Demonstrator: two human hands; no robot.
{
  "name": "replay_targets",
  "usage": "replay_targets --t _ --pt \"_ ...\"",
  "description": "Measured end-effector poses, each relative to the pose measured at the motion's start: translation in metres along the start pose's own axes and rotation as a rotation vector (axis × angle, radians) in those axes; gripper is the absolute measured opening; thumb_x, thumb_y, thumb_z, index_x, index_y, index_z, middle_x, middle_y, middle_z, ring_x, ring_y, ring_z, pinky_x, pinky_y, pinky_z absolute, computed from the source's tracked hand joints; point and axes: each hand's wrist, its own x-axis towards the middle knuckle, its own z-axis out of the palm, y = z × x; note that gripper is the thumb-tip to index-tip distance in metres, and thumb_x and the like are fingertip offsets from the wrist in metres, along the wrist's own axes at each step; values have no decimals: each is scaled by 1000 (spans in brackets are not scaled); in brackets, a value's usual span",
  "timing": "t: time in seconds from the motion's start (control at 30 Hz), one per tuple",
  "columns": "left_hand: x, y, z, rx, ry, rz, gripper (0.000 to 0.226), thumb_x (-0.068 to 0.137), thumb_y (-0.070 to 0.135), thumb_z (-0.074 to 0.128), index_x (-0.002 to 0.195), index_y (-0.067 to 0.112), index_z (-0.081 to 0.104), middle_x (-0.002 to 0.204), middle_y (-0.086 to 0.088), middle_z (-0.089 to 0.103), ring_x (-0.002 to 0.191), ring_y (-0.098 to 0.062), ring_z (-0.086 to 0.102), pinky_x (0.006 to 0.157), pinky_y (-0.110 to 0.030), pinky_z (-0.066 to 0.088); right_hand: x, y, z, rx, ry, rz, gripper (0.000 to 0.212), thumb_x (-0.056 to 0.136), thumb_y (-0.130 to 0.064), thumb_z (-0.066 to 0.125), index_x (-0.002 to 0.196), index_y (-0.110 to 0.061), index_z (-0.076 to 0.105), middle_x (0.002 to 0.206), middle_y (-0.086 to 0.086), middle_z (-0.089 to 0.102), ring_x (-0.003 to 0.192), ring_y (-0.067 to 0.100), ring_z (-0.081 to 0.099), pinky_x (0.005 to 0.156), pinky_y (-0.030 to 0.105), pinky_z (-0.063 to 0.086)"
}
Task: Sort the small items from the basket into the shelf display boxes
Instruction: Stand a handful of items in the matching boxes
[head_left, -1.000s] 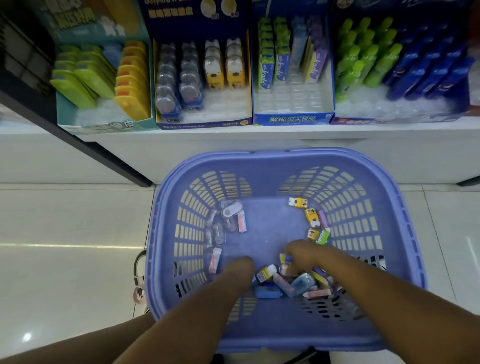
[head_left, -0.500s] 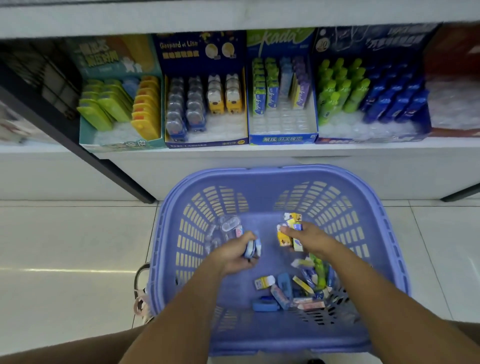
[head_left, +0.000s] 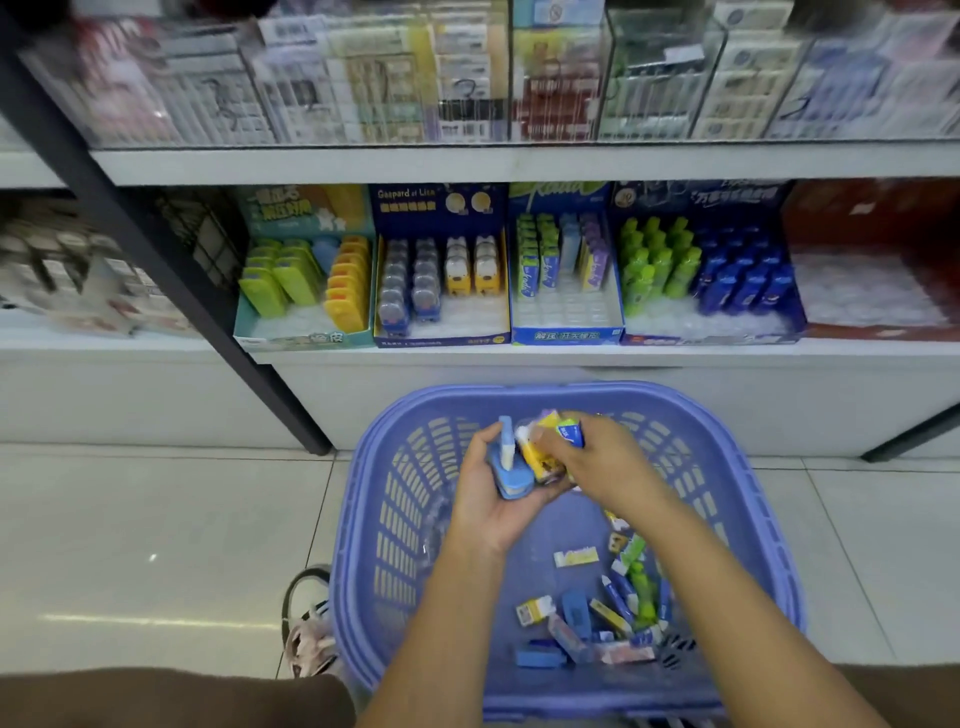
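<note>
Both my hands have lifted off the basket floor and met above its far end. My left hand curls round blue items, touching the yellow and green items gripped in my right hand. Beyond them, one display box reads "Gaspard et Lisa".

There is one purple basket, and the teal box, navy box, blue box, wide dark-blue box and red box make five. Two hands show, the left hand and the right hand, and one shoe; the loose small items are too jumbled to count.
</note>
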Motion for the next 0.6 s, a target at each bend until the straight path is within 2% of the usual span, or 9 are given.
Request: replay_targets --t 0.07,0.17,0.23,0.33,0.4,0.43,0.5,0.53,0.6 --pt "-8 5 7 -51 -49 20 27 84 27 53 88 3 66 98 -19 70 89 -35 69 83 -54 52 0 -15 -3 -218 13 -52 28 88 -42 59 81 -16 67 76 1 55 77 19 57 65 30 40" --pt "-15 14 15 -90 -68 50 23 86 28 52 88 6 60 91 -16 69 87 -32 69 86 -53 52 2 -34 -6 -359 -9 -111 36 90 -46 53 113 -23 67 104 4 47 106 22 45 87 25 33" --pt "-17 21 19 -105 -72 73 20 85 28 54 88 9 59 92 -13 66 91 -29 66 90 -51 50 3 -43 -8 -343 -34 -109 46 92 -49 48 132 -27 53 116 1 40 117 21 36 99 25 28" --pt "-20 33 26 -141 -92 89 17 83 29 57 82 13 60 86 -10 68 90 -28 67 90 -53 48 8 -53 -12 -232 -67 -118 50 94 -50 42 137 -26 47 121 3 42 120 18 37 108 28 29" --pt "-22 41 31 -168 -125 81 19 83 29 58 80 12 65 91 -11 70 96 -30 67 96 -58 43 15 -58 -18 -105 -44 -119 48 94 -51 39 126 -22 60 106 5 49 106 15 48 100 28 39" --pt "-23 45 32 -189 -142 69 22 83 29 58 79 10 69 97 -13 70 100 -32 66 95 -60 43 19 -60 -24 -31 -3 -114 47 94 -52 38 114 -20 67 89 2 51 89 11 54 85 22 44" --pt "-24 51 36 -210 -134 59 27 82 28 59 80 6 74 110 -14 69 103 -34 66 87 -63 48 30 -63 -38 89 117 -128 46 94 -52 40 88 -21 74 48 -10 38 45 3 43 47 13 34" --pt "-25 54 38 -204 -111 65 27 80 28 60 81 5 75 112 -14 68 101 -34 67 84 -61 50 38 -65 -46 98 195 -155 44 93 -50 45 77 -20 72 37 -9 31 35 4 34 38 12 26" --pt "-24 59 41 -138 -46 86 26 77 29 63 86 7 74 109 -13 69 95 -31 69 80 -52 54 57 -66 -60 15 360 -225 40 87 -46 58 63 -15 62 35 -7 33 35 6 32 37 15 23"
